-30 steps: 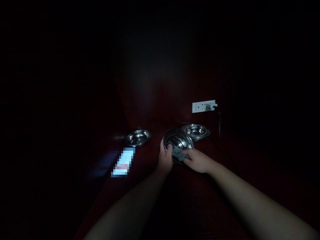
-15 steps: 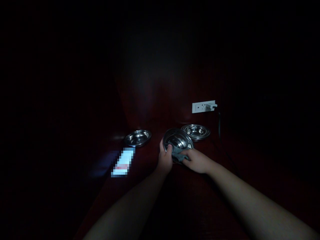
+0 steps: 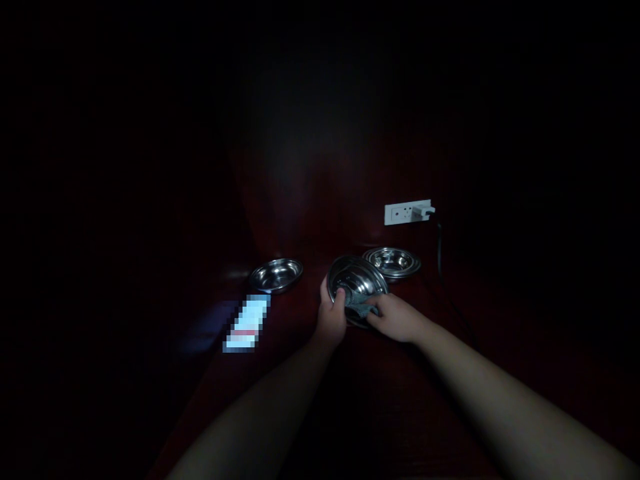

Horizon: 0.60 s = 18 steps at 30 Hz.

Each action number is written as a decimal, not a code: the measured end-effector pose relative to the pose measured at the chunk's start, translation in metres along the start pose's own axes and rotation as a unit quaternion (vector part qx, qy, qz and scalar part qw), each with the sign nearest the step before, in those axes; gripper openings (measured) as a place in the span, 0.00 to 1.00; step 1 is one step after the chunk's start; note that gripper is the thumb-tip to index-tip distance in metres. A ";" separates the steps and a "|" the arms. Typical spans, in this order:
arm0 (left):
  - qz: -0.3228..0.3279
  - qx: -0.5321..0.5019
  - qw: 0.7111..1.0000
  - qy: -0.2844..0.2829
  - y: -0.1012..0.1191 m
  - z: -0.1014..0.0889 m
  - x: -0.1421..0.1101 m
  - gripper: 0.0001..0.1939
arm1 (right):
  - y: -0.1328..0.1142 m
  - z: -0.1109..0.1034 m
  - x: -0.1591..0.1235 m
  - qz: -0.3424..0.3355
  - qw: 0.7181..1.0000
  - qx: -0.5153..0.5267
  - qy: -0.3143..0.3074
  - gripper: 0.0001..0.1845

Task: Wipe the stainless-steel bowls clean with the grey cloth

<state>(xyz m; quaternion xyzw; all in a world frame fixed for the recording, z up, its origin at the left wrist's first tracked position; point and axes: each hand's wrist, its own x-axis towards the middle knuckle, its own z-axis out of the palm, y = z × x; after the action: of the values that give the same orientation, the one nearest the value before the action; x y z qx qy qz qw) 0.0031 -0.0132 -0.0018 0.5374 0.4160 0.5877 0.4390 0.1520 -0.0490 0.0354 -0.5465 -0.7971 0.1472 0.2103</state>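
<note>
**Your left hand [image 3: 331, 321] and your right hand [image 3: 397, 317] are meeting at a shiny, round, silver-coloured metal bowl [image 3: 353, 270]**

You are holding the bowl in front of you, near the middle of the view, and it is tilting. Your left hand is grasping it at the left side, with the thumb lying over the face turned to you. Your right hand is pinching a crumpled, grey-green cloth [image 3: 361, 305] and is pressing it against the lower part of the bowl. Whether the bowl is touching the dark red, smooth table [image 3: 295, 333], you cannot tell in this dim light.

Behind the bowl, to the right, a stack of round, shiny metal dishes [image 3: 395, 275] is standing. To the left, a shallow, round, silver-coloured metal dish [image 3: 277, 275] is resting, well apart from your hands. Just in front of it, a bright, pixelated bluish-white rectangle [image 3: 247, 320] is glowing. Above the stack, a white, rectangular socket plate [image 3: 397, 215] is holding a white plug [image 3: 421, 213], and a thin, dark cable [image 3: 439, 250] is hanging beside it.
</note>
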 end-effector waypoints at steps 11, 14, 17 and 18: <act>-0.007 -0.003 1.000 -0.008 0.002 0.000 -0.002 0.28 | 0.003 0.000 0.002 0.034 0.998 -0.056 0.016 0.13; -0.009 0.000 1.000 -0.013 0.003 0.000 -0.002 0.28 | 0.006 0.001 0.004 0.064 0.993 -0.091 0.025 0.14; -0.009 0.003 1.000 -0.009 0.003 0.000 -0.002 0.29 | 0.006 0.001 0.004 0.061 0.993 -0.098 0.018 0.15; -0.006 0.003 1.000 -0.006 0.002 0.000 -0.002 0.29 | 0.005 0.000 0.004 0.059 0.993 -0.098 0.013 0.15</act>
<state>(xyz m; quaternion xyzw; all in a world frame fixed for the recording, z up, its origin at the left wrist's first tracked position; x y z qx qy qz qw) 0.0032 -0.0153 -0.0001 0.5400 0.4186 0.5801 0.4434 0.1552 -0.0437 0.0336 -0.6122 -0.7715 0.0734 0.1571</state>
